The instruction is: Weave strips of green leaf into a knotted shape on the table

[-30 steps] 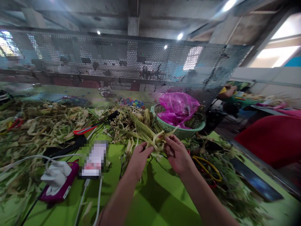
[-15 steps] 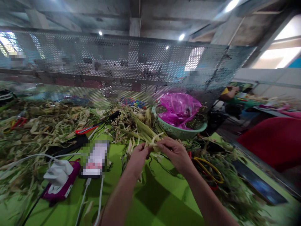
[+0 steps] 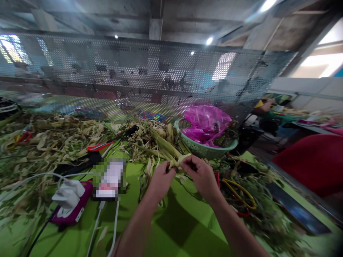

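Observation:
Both hands meet over the green table (image 3: 187,228), pinching a pale, dry plant strip (image 3: 180,161) that looks like corn husk. My left hand (image 3: 161,176) grips its left end between thumb and fingers. My right hand (image 3: 199,175) pinches it on the right, very close to the left. Just beyond the fingers lie thick yellow-green stalks (image 3: 164,143) on a heap of dried plant matter (image 3: 142,139). Some of the strip is hidden behind the fingertips.
A green basket (image 3: 211,151) with a purple plastic bag (image 3: 207,121) stands behind my right hand. Yellow-handled pliers (image 3: 241,192) lie to the right. At left are a phone (image 3: 110,180), a purple power strip (image 3: 72,207), cables and a red cutter (image 3: 100,146). A perforated metal screen (image 3: 134,78) rises behind.
The fingers have shifted on the husk strip, and its loose end above the right fingers is now folded into a wider, bunched piece. The camera view has moved slightly.

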`<control>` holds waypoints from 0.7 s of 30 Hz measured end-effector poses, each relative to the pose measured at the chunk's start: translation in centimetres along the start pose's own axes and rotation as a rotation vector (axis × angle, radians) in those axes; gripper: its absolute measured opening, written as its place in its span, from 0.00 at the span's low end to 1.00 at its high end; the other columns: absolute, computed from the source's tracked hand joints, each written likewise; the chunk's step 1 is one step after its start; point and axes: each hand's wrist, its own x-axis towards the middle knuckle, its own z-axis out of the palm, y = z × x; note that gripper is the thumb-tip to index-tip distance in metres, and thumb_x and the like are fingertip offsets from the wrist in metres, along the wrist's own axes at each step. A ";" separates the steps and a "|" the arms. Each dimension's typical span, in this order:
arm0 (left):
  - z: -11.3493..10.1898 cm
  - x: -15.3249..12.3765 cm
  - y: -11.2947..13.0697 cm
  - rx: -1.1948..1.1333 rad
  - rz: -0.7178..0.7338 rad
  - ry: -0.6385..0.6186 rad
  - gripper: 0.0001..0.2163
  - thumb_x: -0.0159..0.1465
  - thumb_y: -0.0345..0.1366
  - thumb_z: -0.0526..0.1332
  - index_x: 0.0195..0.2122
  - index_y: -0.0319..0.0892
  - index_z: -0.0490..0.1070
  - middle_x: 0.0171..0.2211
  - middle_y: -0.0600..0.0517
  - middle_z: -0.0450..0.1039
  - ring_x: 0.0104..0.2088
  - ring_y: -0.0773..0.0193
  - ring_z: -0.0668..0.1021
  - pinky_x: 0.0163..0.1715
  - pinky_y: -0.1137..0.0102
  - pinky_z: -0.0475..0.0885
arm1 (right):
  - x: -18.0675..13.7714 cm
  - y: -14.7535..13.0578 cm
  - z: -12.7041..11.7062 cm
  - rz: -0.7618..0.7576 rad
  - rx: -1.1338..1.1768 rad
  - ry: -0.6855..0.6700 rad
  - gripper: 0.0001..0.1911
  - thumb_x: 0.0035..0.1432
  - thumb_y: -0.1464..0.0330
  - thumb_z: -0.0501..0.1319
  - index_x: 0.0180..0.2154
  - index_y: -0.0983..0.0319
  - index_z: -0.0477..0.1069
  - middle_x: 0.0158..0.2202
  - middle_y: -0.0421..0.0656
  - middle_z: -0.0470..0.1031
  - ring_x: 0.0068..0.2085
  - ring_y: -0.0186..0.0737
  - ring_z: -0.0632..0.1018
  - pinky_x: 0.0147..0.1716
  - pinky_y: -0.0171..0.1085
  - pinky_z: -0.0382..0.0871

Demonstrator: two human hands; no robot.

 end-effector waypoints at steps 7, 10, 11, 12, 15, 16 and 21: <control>-0.2 -0.2 0.3 0.059 0.011 0.004 0.06 0.59 0.37 0.56 0.30 0.41 0.67 0.27 0.55 0.66 0.30 0.66 0.65 0.32 0.73 0.61 | 0.1 -0.7 0.1 0.027 0.042 0.035 0.10 0.57 0.62 0.60 0.29 0.61 0.70 0.26 0.41 0.73 0.29 0.37 0.71 0.30 0.35 0.65; -0.2 -0.1 0.2 0.056 0.003 0.012 0.06 0.58 0.38 0.58 0.28 0.42 0.66 0.26 0.55 0.65 0.30 0.66 0.65 0.32 0.73 0.61 | 0.0 -0.7 0.3 0.009 0.016 0.065 0.09 0.57 0.62 0.61 0.29 0.61 0.71 0.27 0.40 0.73 0.29 0.37 0.72 0.31 0.35 0.65; -0.1 -0.1 0.2 0.051 -0.003 0.016 0.06 0.57 0.38 0.58 0.27 0.42 0.66 0.26 0.55 0.65 0.30 0.66 0.65 0.33 0.73 0.62 | -0.1 -0.7 0.4 -0.001 0.007 0.060 0.08 0.57 0.63 0.61 0.29 0.60 0.71 0.27 0.41 0.73 0.30 0.38 0.72 0.32 0.35 0.65; -0.1 -0.2 0.2 0.046 -0.009 0.020 0.06 0.57 0.38 0.59 0.27 0.42 0.67 0.25 0.55 0.66 0.30 0.65 0.66 0.33 0.73 0.62 | -0.1 -0.7 0.4 -0.009 0.001 0.051 0.08 0.57 0.63 0.61 0.29 0.60 0.71 0.28 0.41 0.74 0.30 0.38 0.73 0.32 0.35 0.65; -0.1 -0.2 0.1 0.008 -0.022 0.024 0.05 0.55 0.37 0.61 0.26 0.42 0.68 0.24 0.54 0.67 0.32 0.63 0.68 0.35 0.72 0.64 | -0.1 -0.7 0.5 -0.003 0.027 0.021 0.07 0.56 0.63 0.61 0.30 0.60 0.72 0.29 0.41 0.74 0.32 0.38 0.73 0.34 0.36 0.66; -0.1 -0.2 0.1 -0.021 -0.021 0.016 0.05 0.55 0.37 0.61 0.27 0.42 0.69 0.25 0.54 0.68 0.33 0.63 0.69 0.36 0.71 0.64 | -0.1 -0.7 0.4 0.013 0.059 0.016 0.08 0.56 0.63 0.62 0.29 0.60 0.72 0.29 0.41 0.74 0.32 0.38 0.73 0.34 0.36 0.66; 0.0 0.0 0.1 -0.208 -0.015 -0.050 0.08 0.56 0.37 0.59 0.35 0.40 0.72 0.32 0.52 0.72 0.36 0.63 0.71 0.40 0.70 0.66 | 0.2 -0.4 0.2 0.183 0.263 -0.046 0.13 0.54 0.58 0.63 0.29 0.62 0.72 0.25 0.39 0.72 0.28 0.36 0.71 0.29 0.35 0.65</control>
